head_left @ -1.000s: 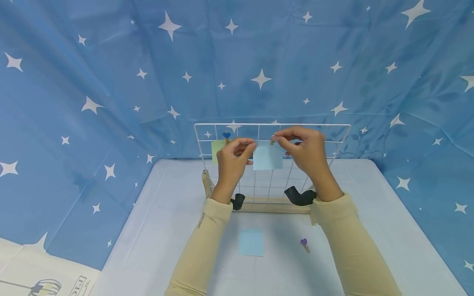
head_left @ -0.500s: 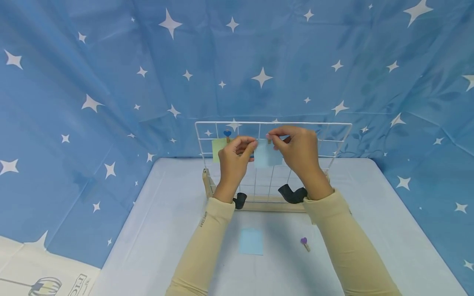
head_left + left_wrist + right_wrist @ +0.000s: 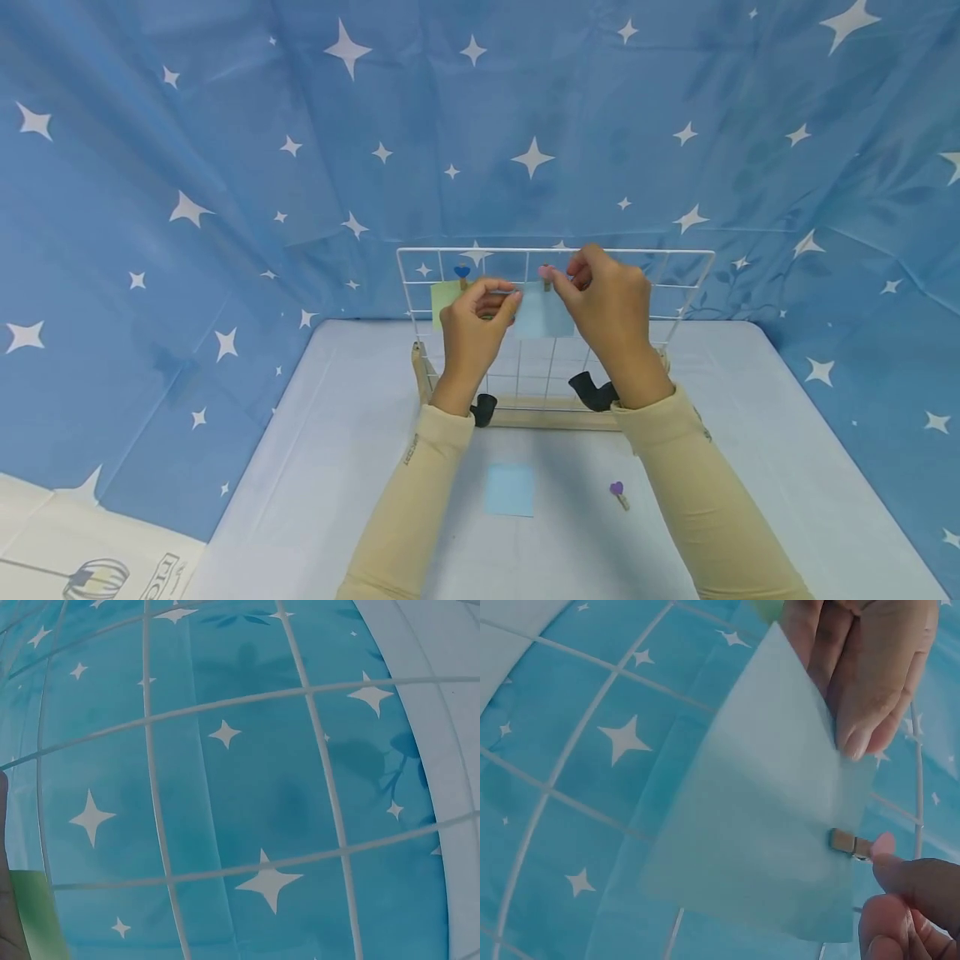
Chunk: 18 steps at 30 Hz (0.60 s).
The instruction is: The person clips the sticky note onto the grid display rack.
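A light blue paper square (image 3: 772,795) hangs against the white wire grid (image 3: 555,250). A small wooden clothespin (image 3: 844,840) with a pink heart sits on its upper edge. My left hand (image 3: 476,333) pinches the paper near its upper left corner, between thumb and finger. The thumb of my right hand (image 3: 611,308) touches the pink heart, while the index finger stands apart from the clothespin. Left of them, a green paper (image 3: 444,300) hangs under a blue-heart clothespin (image 3: 462,273), partly behind my left hand.
On the white table (image 3: 337,467) lie another blue paper square (image 3: 510,490) and a purple-heart clothespin (image 3: 618,493). The grid stands in a wooden base (image 3: 555,419). A star-patterned blue cloth (image 3: 450,108) hangs behind.
My right hand's index finger has lifted away from the clothespin, and its pink heart now shows. The left hand keeps its place at the paper.
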Each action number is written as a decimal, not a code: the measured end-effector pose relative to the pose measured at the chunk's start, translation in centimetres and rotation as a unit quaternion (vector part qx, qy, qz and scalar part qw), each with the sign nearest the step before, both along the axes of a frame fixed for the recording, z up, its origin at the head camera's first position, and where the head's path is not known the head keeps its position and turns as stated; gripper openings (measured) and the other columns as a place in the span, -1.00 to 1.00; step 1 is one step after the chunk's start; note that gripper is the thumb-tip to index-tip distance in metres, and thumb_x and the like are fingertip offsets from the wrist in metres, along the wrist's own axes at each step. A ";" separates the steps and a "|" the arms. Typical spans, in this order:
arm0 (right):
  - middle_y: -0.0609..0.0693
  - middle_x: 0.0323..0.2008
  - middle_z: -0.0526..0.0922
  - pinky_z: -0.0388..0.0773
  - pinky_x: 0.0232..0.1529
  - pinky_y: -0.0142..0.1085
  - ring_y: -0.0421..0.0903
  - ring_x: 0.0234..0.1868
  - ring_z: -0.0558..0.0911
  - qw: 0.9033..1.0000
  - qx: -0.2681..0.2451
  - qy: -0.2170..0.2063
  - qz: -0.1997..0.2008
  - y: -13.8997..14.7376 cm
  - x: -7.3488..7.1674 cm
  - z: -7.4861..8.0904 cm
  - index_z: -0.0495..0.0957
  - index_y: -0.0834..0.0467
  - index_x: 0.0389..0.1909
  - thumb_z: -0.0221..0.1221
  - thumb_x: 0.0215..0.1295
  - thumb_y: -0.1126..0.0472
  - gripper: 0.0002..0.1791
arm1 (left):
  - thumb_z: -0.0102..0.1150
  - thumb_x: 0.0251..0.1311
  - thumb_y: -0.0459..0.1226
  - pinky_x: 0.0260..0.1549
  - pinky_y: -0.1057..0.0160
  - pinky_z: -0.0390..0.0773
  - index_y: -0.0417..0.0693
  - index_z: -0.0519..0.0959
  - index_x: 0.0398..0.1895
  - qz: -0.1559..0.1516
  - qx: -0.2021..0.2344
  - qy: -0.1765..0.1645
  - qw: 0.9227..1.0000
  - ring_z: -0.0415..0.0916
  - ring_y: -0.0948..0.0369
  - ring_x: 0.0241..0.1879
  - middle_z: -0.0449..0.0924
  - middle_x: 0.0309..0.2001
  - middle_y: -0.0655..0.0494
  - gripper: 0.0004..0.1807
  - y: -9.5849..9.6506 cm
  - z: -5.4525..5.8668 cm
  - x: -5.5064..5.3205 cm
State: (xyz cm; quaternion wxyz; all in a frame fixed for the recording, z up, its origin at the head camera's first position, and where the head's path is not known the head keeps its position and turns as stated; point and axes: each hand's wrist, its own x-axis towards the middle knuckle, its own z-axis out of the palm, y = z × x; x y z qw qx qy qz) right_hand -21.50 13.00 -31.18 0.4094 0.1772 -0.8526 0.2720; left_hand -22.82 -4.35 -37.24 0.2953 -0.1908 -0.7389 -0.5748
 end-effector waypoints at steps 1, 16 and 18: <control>0.22 -0.60 0.65 0.41 -0.60 -0.11 0.13 -0.65 0.56 1.000 -0.003 0.001 0.001 0.1 -0.1 -0.2 0.58 0.34 -0.40 0.51 0.36 0.22 -0.66 | 0.45 0.40 -0.35 -0.28 0.21 0.81 -0.25 0.75 -0.06 0.003 -0.004 0.005 1.000 0.82 -0.01 -0.31 0.83 -0.25 -0.15 -0.84 -0.1 -0.1 0.1; 0.20 -0.45 0.79 0.55 -0.34 -0.53 0.12 -0.48 0.79 0.987 -0.105 -0.065 0.098 2.2 0.3 -1.6 0.66 0.37 -0.20 0.39 0.41 0.39 -0.89 | 0.51 0.30 -0.38 -0.19 0.21 0.80 -0.26 0.78 -0.05 -0.012 -0.001 0.005 1.000 0.81 -0.01 -0.24 0.83 -0.23 -0.13 -0.80 -1.5 -0.6 1.4; 0.19 -0.43 0.80 0.51 -0.31 -0.66 0.03 -0.46 0.78 0.983 -0.125 -0.073 0.115 2.4 0.4 -1.9 0.66 0.36 -0.18 0.37 0.42 0.41 -0.91 | 0.51 0.31 -0.37 -0.19 0.21 0.79 -0.26 0.78 -0.03 -0.018 0.003 -0.001 1.000 0.81 0.00 -0.24 0.83 -0.23 -0.12 -0.79 -1.7 -0.6 1.6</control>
